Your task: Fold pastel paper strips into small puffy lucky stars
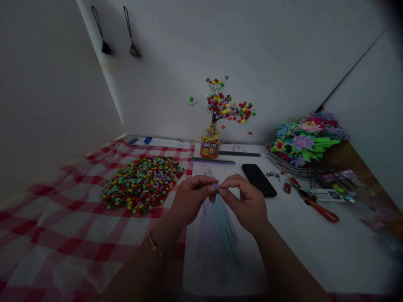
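A small purple folded paper star [215, 186] is pinched between the fingertips of both hands, above the white board. My left hand [194, 197] grips it from the left with thumb and forefinger, and a gold bracelet circles that wrist. From the other side, the thumb and forefinger of my right hand [244, 199] close on it. Beneath the hands lie long paper strips [225, 228] in pale blue and purple, partly covered by my fingers. Left of my left hand spreads a heap of colourful small paper stars [143, 182] on the checked cloth.
Behind the hands stands a bottle [210, 145] holding stems topped with coloured stars. More strips [213, 161] lie before it. A black phone [259, 180], orange-handled pliers [321, 208] and fuzzy flowers [304, 140] occupy the right. A red-and-white checked cloth [78, 235] covers the left.
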Motion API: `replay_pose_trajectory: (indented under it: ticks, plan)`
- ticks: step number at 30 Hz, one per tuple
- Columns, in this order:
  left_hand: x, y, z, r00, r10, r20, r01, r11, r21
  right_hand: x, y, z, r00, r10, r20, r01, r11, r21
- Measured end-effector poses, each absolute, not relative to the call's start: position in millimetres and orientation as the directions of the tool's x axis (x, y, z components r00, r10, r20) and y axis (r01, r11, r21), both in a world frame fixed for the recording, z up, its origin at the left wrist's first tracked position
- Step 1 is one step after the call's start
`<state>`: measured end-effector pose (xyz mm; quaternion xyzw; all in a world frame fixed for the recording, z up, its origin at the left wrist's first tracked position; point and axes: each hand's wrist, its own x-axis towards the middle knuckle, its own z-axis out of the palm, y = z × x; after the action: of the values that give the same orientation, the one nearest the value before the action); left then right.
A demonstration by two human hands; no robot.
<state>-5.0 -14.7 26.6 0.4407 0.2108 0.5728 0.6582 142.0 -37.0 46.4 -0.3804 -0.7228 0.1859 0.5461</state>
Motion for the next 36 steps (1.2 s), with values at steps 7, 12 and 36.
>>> replay_pose_trajectory:
  ticks: [7,12,36]
  plan:
    - [-4.2,-15.6,24.1,0.182,0.933,0.310,-0.446,-0.203,0.872,142.7,-37.9,49.3,-0.070,0.879,0.472,0.268,0.472,-0.840]
    - [-3.0,-16.7,25.6,0.162,0.930,0.330,-0.414,-0.240,0.878,143.2,-36.6,49.0,-0.072,0.925,0.372,0.218,0.379,-0.900]
    - [-2.4,-16.4,26.6,0.305,0.890,0.340,-0.702,-0.031,0.712,144.0,-37.3,51.9,-0.290,0.930,0.225,-0.201,0.171,-0.965]
